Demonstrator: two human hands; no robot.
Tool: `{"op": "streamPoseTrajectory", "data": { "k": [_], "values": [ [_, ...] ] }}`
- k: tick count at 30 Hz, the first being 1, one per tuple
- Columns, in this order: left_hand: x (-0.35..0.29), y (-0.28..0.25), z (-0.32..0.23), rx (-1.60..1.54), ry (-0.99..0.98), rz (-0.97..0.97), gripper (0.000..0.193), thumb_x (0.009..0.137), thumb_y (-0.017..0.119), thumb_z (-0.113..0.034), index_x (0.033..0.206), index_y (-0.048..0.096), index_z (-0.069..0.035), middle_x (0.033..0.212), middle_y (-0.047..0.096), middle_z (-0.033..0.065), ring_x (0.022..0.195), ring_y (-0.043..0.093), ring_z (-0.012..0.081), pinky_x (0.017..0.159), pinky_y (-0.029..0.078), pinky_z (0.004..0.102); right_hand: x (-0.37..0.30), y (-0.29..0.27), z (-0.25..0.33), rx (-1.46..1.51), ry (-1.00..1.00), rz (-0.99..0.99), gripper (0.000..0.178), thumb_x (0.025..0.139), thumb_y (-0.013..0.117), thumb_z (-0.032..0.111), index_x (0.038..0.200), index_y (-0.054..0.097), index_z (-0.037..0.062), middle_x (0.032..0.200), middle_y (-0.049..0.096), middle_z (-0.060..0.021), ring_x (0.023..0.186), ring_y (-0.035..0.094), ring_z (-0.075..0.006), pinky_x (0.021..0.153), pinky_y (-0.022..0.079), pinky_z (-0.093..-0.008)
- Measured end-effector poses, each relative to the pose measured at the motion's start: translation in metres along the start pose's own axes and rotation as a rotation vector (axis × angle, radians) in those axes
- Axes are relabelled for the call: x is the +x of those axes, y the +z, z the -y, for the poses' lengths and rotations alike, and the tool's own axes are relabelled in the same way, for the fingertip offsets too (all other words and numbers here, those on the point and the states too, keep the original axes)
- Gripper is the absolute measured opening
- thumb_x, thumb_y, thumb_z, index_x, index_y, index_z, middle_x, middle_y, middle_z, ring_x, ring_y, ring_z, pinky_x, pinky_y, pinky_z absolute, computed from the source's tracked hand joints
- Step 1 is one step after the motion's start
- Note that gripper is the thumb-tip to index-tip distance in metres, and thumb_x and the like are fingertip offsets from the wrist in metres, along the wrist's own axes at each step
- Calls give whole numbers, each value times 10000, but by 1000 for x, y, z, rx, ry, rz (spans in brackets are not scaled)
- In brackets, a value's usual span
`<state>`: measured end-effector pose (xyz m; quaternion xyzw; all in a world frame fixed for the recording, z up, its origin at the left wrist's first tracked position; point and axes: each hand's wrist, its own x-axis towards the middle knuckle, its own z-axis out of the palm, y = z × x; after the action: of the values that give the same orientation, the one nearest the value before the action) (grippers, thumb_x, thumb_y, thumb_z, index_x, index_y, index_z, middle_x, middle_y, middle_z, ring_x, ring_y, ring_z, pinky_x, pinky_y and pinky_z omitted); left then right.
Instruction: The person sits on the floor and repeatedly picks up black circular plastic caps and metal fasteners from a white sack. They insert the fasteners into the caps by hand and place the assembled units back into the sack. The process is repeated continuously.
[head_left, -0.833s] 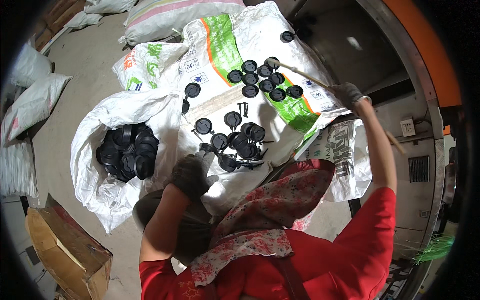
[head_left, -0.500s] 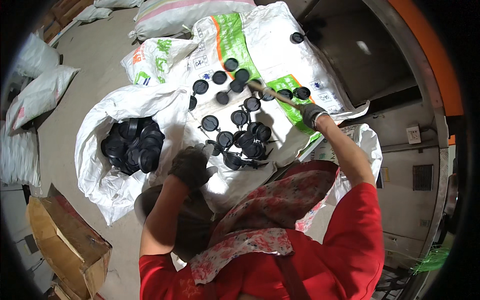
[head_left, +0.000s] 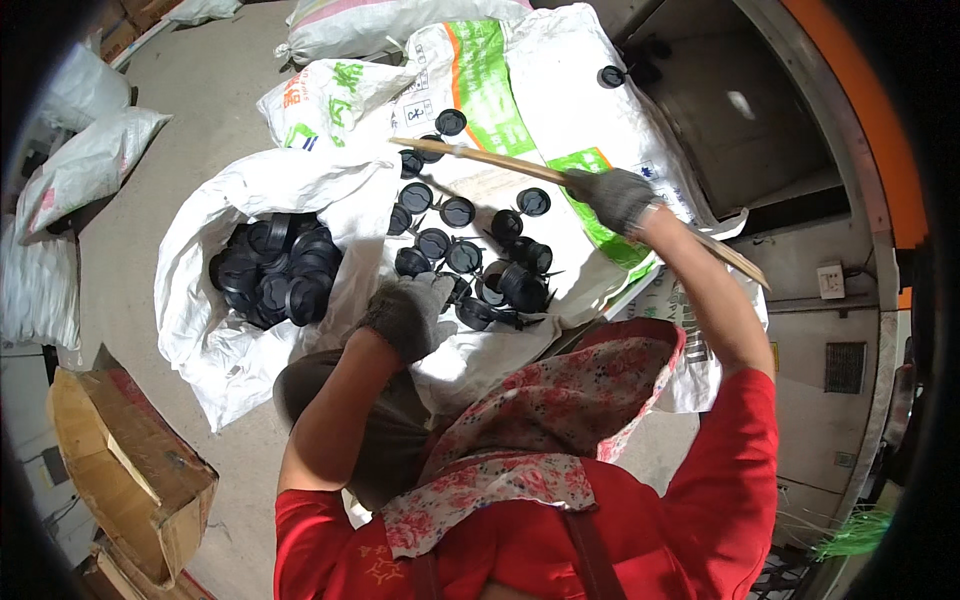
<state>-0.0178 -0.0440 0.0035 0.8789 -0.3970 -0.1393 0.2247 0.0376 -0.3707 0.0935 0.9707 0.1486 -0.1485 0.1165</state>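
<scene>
My right hand (head_left: 612,200), in a grey glove, is closed around a thin wooden stick (head_left: 490,157). The stick lies slantwise above the white sacking (head_left: 555,85), its far tip over the black caps at the left. Several round black plastic caps (head_left: 457,211) with thin tabs lie scattered and partly heaped on the sacking. At the near edge of the heap (head_left: 522,288), my gloved left hand (head_left: 408,308) has its fingers stretched toward the caps and its thumb apart. Its fingertips are beside a cap; whether they touch it I cannot tell.
An open white sack (head_left: 190,290) holding many black caps (head_left: 275,270) stands left of my left hand. One cap (head_left: 611,76) lies at the far right. Filled sacks (head_left: 95,165) are on the left, with a cardboard box (head_left: 135,470) at lower left. A wall socket (head_left: 830,280) is at right.
The stick's tip has swung left, and several caps have shifted left and nearer. My left hand has moved slightly right, closer to the heap.
</scene>
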Motion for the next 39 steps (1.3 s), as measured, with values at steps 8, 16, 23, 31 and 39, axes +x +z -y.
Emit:
{"op": "streamPoseTrajectory", "data": {
  "k": [8, 16, 23, 31, 39],
  "values": [
    [-21, 4, 12, 8, -54, -70, 474, 738, 643, -344, 1071, 548, -20, 1002, 604, 169, 947, 563, 358, 836, 432, 452, 17, -25, 15, -137, -286, 248, 182, 773, 506, 92, 878, 642, 29, 810, 658, -173, 776, 646, -335, 710, 512, -401],
    [-14, 2, 4, 2, 34, -150, 409, 710, 665, -310, 1014, 564, -55, 926, 607, 159, 866, 580, 353, 772, 434, 464, -13, -68, -25, 3, -69, 120, 224, 864, 497, 138, 1041, 621, 79, 858, 650, -164, 778, 627, -325, 723, 491, -395],
    [-12, -9, 2, 38, -99, 78, 533, 744, 646, -342, 1134, 528, 2, 1082, 587, 191, 1052, 534, 334, 915, 404, 425, 94, 21, 5, -53, 142, 119, 283, 802, 510, 126, 1043, 642, 61, 957, 650, -191, 880, 646, -311, 746, 518, -402],
    [-16, 2, 9, 12, -51, -58, 510, 740, 649, -328, 1141, 530, -36, 1045, 588, 168, 976, 563, 334, 830, 445, 428, -44, -33, -74, 93, -243, 222, 179, 848, 549, 208, 894, 662, 78, 777, 642, -175, 644, 595, -319, 616, 472, -397],
    [-3, 3, -8, 10, -107, 101, 529, 746, 652, -339, 1163, 517, -42, 1106, 568, 184, 1011, 556, 354, 847, 452, 436, -167, 29, -164, -442, 239, 262, 241, 830, 466, 141, 929, 640, 7, 874, 640, -204, 836, 636, -322, 722, 494, -416]
  ]
}}
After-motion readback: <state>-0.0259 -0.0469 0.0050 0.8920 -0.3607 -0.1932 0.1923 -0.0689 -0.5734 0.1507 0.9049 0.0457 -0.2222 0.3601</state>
